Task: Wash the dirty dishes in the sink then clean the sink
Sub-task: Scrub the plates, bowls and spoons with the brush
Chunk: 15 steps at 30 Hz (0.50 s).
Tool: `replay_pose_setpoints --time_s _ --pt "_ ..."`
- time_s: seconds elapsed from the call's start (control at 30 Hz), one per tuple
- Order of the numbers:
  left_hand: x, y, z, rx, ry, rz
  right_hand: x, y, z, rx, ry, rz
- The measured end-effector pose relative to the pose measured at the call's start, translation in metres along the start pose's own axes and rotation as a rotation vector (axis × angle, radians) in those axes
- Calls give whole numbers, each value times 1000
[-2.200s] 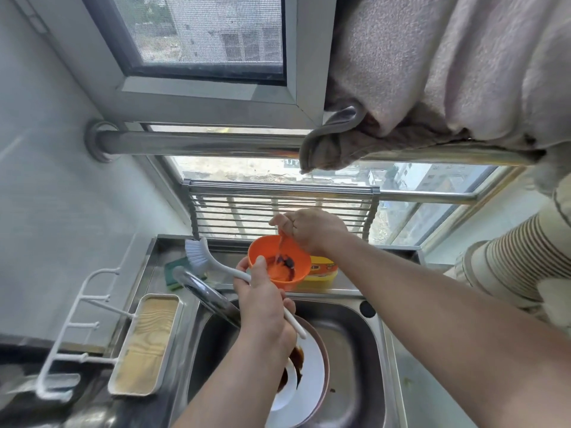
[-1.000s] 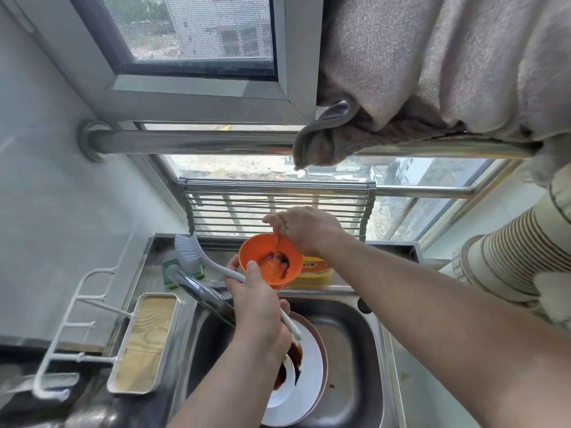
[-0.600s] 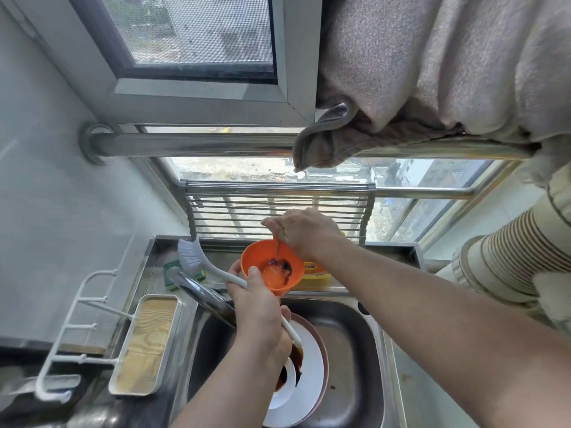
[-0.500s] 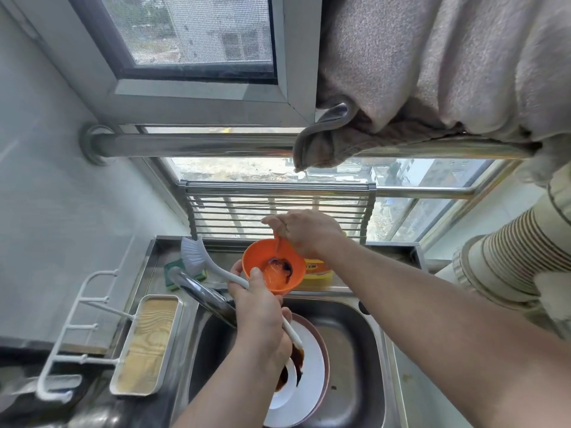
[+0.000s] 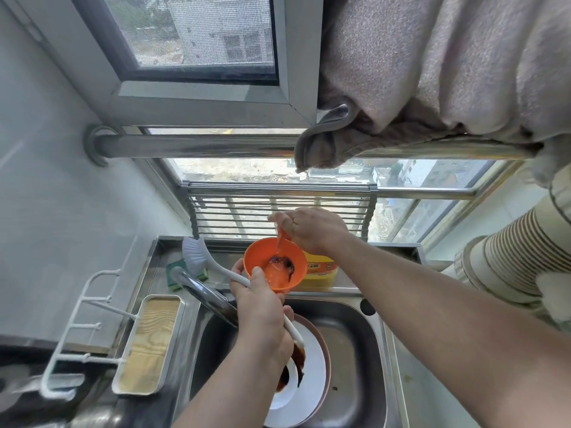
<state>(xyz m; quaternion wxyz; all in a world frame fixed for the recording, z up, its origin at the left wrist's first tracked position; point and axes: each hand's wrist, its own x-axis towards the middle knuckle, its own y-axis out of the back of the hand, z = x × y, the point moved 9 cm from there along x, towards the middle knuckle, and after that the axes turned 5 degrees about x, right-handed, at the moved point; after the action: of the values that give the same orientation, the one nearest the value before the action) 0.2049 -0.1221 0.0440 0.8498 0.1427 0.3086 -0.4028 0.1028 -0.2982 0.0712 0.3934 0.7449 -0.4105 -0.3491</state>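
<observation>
My left hand (image 5: 259,307) holds an orange bowl (image 5: 275,264) by its near rim above the steel sink (image 5: 361,350), and it also grips the white handle of a dish brush (image 5: 197,253) whose bristles point up and left. My right hand (image 5: 312,230) pinches an orange spoon (image 5: 280,242) that dips into the bowl, where dark sauce sits. In the sink lie a white plate (image 5: 312,381) with a brown rim and a smaller white dish (image 5: 289,393), both smeared with dark sauce.
The steel tap (image 5: 204,291) arches over the sink's left side. A yellow container (image 5: 319,268) and a green sponge (image 5: 174,273) sit on the back ledge. A tray with a wooden board (image 5: 151,338) lies left, a white rack (image 5: 80,329) beside it. A towel (image 5: 432,72) hangs overhead.
The spoon has shifted a little inside the bowl as my right hand works it; bowl, brush and left hand stay almost where they were.
</observation>
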Motion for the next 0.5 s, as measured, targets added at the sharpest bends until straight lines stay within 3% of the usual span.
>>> replay_pose_setpoints --time_s 0.17,0.37,0.5 --pt "2 -1 0 -28 6 0 -1 -9 -9 -92 4 -19" --pt "3 -3 2 -13 -8 -3 1 -3 4 37 -55 -78" --pt "3 -3 1 -3 -11 6 -1 -7 -8 7 22 -73"
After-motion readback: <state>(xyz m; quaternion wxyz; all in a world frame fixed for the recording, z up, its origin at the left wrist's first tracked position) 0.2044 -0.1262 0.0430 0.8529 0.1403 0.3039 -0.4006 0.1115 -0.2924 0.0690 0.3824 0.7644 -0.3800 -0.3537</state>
